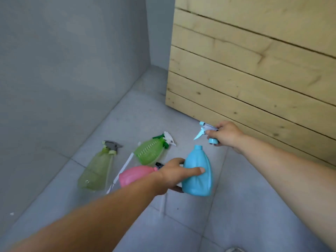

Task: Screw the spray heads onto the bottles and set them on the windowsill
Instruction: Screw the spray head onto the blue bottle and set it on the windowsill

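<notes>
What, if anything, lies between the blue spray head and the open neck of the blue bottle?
Nothing visible: the blue spray head in the right hand sits above the blue bottle, its neck bare.

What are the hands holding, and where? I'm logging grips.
Left hand grips the blue bottle around its body; right hand holds the blue spray head near its collar.

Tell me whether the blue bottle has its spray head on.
Off. The blue bottle shows a bare neck; the right hand holds the blue spray head apart from it.
</notes>
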